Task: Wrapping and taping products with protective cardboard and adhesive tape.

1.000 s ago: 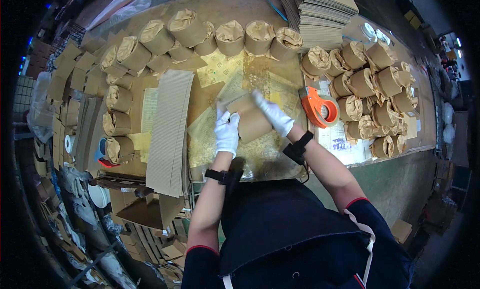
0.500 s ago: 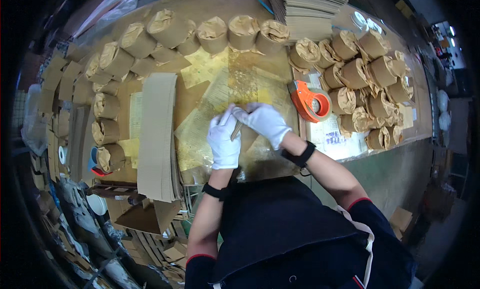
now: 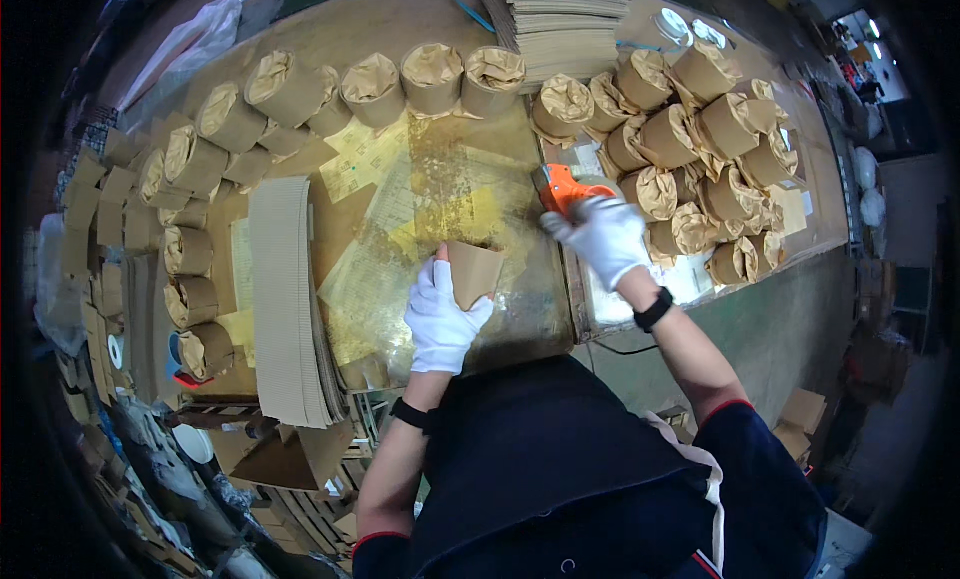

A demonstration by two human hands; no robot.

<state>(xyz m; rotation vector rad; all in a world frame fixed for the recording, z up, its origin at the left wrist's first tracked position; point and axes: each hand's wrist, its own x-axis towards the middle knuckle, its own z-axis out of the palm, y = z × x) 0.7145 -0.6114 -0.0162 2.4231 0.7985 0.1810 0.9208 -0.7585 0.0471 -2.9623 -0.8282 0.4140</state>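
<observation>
My white-gloved left hand (image 3: 440, 317) is closed round a piece of brown cardboard (image 3: 474, 271), bent into a short sleeve-like shape and held above the worktable. To the right, my gloved right hand (image 3: 606, 239) grips an orange tape dispenser (image 3: 566, 187) from above. The hand covers most of the dispenser, including its tape roll. A tall stack of corrugated cardboard strips (image 3: 282, 299) lies left of my left hand.
Brown rolls with crumpled paper tops (image 3: 432, 77) line the table's far and left edges. More paper-topped rolls (image 3: 670, 134) are heaped at the right. A pile of cardboard sheets (image 3: 565, 29) stands at the back. Printed sheets lie under the table's clear covering (image 3: 520, 324).
My right hand has left the cardboard and moved right onto the tape dispenser. My left hand keeps the cardboard, now turned so its broad face shows. The whole view has shifted slightly.
</observation>
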